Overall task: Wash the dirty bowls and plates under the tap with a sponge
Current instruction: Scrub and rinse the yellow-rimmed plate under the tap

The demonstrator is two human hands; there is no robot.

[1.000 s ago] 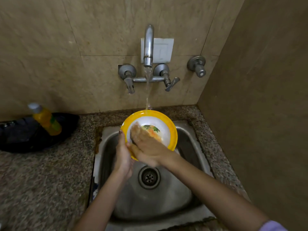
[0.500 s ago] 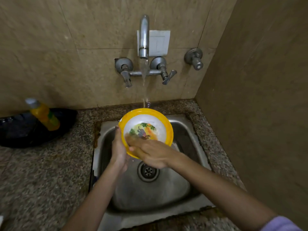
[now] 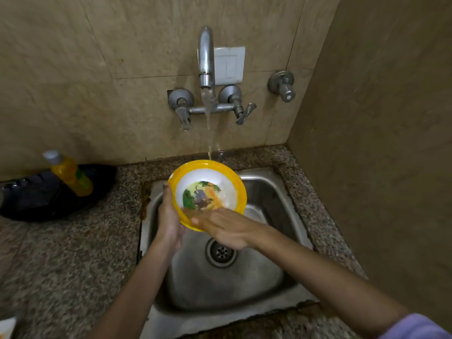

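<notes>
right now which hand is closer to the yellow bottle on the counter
Left. The left hand grips the bowl at its left rim, the side toward the yellow bottle; the right hand lies across the near rim, farther right.

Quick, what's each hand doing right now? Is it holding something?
Left hand: holds the yellow bowl by its rim.
Right hand: open, with straight fingers touching the bowl's near edge.

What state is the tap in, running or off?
Running: a stream of water falls from the tap spout to the far rim of the yellow bowl.
</notes>
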